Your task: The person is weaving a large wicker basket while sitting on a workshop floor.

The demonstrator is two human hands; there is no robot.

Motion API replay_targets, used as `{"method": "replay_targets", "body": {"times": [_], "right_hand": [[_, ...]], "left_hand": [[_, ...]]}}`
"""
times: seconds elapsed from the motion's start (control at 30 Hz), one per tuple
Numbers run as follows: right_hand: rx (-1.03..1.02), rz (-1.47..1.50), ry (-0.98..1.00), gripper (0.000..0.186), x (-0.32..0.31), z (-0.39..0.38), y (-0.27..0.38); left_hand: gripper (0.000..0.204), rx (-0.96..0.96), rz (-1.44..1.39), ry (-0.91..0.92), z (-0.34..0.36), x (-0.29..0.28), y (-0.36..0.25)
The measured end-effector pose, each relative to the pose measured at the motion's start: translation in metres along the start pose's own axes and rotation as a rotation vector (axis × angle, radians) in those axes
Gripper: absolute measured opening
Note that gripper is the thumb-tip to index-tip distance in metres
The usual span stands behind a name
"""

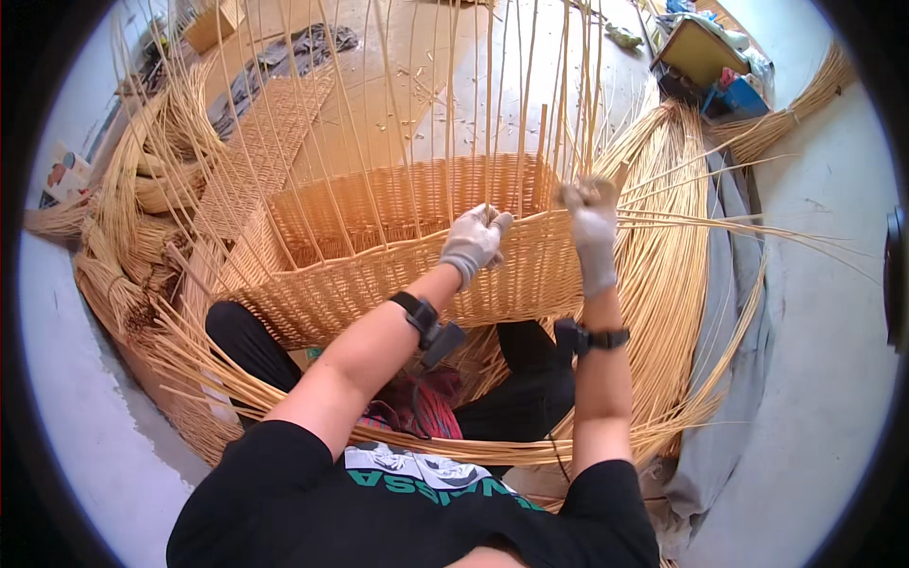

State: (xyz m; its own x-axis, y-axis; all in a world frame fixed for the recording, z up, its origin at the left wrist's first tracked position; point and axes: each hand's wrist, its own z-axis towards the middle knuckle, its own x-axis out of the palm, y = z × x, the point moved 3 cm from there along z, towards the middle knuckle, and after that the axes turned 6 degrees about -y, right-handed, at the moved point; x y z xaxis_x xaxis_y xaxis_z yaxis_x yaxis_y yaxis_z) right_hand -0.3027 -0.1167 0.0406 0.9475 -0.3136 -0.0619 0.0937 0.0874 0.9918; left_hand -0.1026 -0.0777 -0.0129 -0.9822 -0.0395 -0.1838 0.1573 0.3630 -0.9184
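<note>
Basket [379,293] at the knees [237,331]. Left hand [476,239] closed on its rim [407,244]; right hand [591,204] blurred near its right end, hold unclear. Strands [691,221] could kink if bent sharply, or snag the bundle [663,284].

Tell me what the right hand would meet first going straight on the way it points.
Probably the upright rods at the right end of the wicker basket, though depth beyond the blurred right hand is unclear.

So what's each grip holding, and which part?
The left grip seems to hold the basket at its near rim, beside an upright cane. The right grip is too blurred to tell.
</note>
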Motion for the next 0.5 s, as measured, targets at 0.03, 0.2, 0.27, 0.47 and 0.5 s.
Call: {"method": "replay_targets", "body": {"times": [0.03,0.2,0.27,0.47,0.5], "right_hand": [[-0.207,-0.09,0.099,0.035,0.027,0.01,0.012],[-0.709,-0.22,0.281,0.05,0.077,0.027,0.062],[-0.564,0.147,0.248,0.051,0.035,0.009,0.054],[-0.299,0.328,0.041,0.018,-0.043,-0.027,-0.015],[-0.075,0.228,0.007,0.015,-0.053,-0.018,-0.026]], "left_hand": [[0.047,0.028,0.037,-0.062,-0.002,-0.001,0.001],[0.047,0.038,0.164,-0.163,-0.003,-0.01,-0.002],[0.043,0.033,0.224,-0.159,0.003,-0.008,-0.001],[0.028,0.032,-0.262,-0.129,-0.008,-0.003,-0.001],[0.032,0.35,-0.184,-0.298,-0.015,-0.008,-0.014]]}}
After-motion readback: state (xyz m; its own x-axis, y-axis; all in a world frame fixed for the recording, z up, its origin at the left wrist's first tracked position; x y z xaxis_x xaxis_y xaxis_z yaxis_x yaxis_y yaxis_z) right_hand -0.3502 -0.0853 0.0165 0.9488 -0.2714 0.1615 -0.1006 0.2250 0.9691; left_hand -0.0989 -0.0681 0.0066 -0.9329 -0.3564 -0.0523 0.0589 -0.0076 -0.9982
